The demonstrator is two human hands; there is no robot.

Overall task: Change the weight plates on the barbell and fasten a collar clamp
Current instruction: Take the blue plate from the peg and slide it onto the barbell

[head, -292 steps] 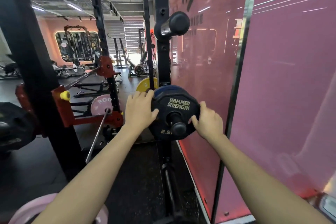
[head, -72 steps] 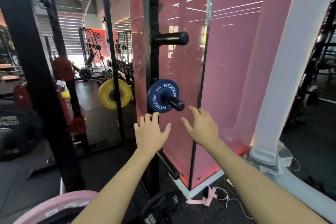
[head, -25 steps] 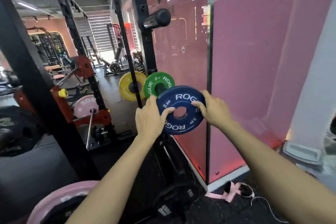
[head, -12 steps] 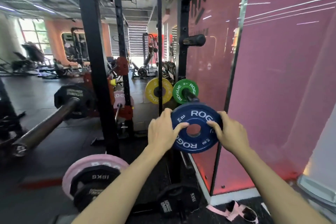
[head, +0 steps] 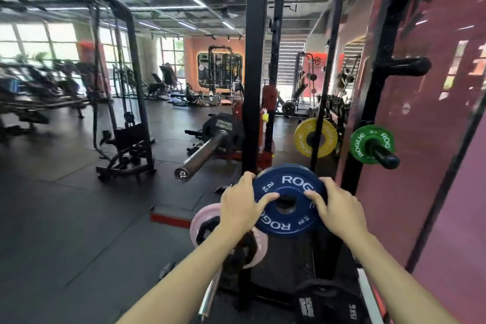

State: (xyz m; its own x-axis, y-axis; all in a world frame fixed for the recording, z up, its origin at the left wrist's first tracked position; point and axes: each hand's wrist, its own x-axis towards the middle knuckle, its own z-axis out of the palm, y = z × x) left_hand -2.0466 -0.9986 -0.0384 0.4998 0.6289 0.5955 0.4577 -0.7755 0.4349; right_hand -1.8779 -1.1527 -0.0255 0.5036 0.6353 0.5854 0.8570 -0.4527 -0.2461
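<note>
Gym floor (head: pixel 79 218); blue plate (head: pixel 288 198) between both gripping hands

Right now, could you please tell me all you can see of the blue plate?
The blue plate is a small round disc with a centre hole, white ROGUE and 2 KG lettering, and a matte, rubbery look. It is held upright in the air, face toward the camera, gripped at its edges by the left hand and right hand.
</note>
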